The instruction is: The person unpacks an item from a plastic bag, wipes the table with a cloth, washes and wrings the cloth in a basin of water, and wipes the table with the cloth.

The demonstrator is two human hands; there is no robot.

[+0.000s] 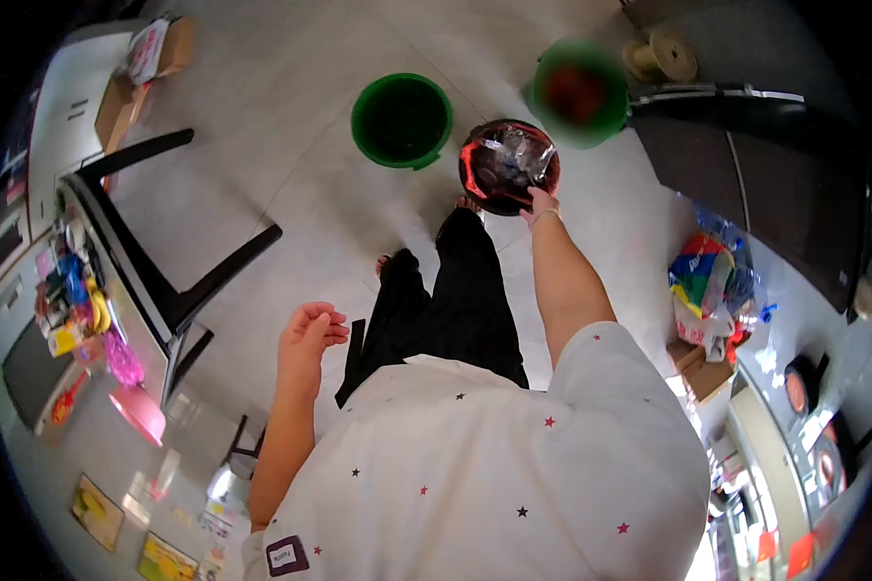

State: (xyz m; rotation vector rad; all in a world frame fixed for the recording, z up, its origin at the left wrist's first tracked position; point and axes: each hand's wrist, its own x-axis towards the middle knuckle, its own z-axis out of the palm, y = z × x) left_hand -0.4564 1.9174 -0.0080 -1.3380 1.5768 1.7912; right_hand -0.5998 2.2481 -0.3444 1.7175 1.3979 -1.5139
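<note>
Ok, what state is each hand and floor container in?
Left green round plastic bucket: open; contents too dark to tell.
Right green round plastic bucket: open, blurred, something reddish inside.
Dark round red-edged bin: no lid, clear plastic at top.
Left hand: raised, fingers curled, apparently empty.
Right hand: at the bin's rim; grip unclear.

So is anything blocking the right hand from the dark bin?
Nothing visible: the right hand is at the near edge of the dark bin. The left green bucket and right green bucket stand to either side.
</note>
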